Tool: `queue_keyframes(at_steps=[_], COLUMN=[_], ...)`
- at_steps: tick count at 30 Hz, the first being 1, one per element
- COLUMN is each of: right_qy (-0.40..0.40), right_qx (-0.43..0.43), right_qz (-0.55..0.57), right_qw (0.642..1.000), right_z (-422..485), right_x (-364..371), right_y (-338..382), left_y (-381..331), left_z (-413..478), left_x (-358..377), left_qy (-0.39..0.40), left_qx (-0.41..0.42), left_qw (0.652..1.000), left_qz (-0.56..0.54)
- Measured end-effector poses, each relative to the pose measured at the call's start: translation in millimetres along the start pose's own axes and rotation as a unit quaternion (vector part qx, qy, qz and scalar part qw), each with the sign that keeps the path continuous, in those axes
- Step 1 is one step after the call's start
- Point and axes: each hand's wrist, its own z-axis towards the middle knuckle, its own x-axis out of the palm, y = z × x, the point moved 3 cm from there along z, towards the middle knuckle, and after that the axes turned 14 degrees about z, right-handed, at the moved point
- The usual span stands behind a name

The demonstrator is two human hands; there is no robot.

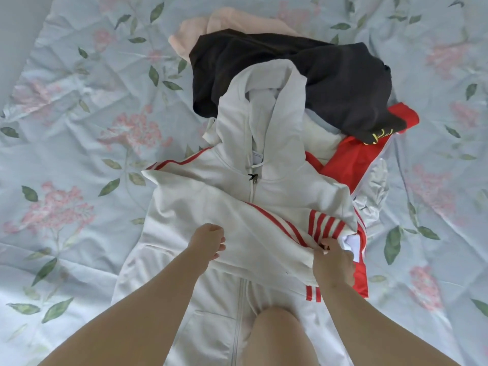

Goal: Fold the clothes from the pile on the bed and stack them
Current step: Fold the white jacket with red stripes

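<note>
Now I'm resting my loose-fingered left hand (pixel 208 241) on the white hoodie (pixel 200 196), my right hand (pixel 334 262) pinching its striped sleeve (pixel 324 225).

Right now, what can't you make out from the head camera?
Pink garment: mostly under the black garment, head view.
Red garment: buried by the black garment and white hoodie.
White hoodie's hem: cut off at bottom edge, behind a knee.
Left hand: pressing or pinching unclear.

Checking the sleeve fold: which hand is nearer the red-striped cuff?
Right. The right hand grips the sleeve just below the red-striped cuff; the left hand rests on the white hoodie, off to the cuff's left.
</note>
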Motion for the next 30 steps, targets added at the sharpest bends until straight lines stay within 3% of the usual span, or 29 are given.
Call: queue_keyframes(at_steps=[4, 9, 15, 18, 21, 23, 25, 27, 30], right_qy=[0.026, 0.031, 0.073, -0.016, -0.148, -0.196, -0.157, -0.056, -0.021], right_qx=[-0.017, 0.022, -0.010, -0.027, -0.094, -0.087, -0.013, 0.052, 0.061], right_qz=[-0.106, 0.015, 0.015, 0.105, 0.202, 0.240, 0.244, 0.244, 0.166], right_qw=[0.994, 0.999, 0.997, 0.994, 0.964, 0.947, 0.957, 0.967, 0.984], right_z=[11, 9, 0, -7, -15, -14, -9, -5, -1], right_x=[0, 0, 0, -15, -42, -53, -47, -29, -16], right_y=[-2, -20, -19, -12, -1, -3, -12, -20, -18], left_y=[-5, -5, -6, -7, -8, -8, -7, -5, -3], left_z=[19, 22, 16, 13, 7, 2, -1, -3, -2], left_x=[20, 38, 39, 38, 36, 35, 35, 36, 36], left_qy=[0.017, 0.031, 0.027, 0.030, 0.021, 0.016, 0.015, 0.014, 0.008], left_qx=[0.028, 0.051, 0.059, 0.063, 0.069, 0.078, 0.085, 0.090, 0.100], left_qw=[0.997, 0.990, 0.988, 0.989, 0.986, 0.981, 0.978, 0.976, 0.972], left_qz=[0.076, 0.125, 0.138, 0.133, 0.150, 0.175, 0.188, 0.198, 0.213])
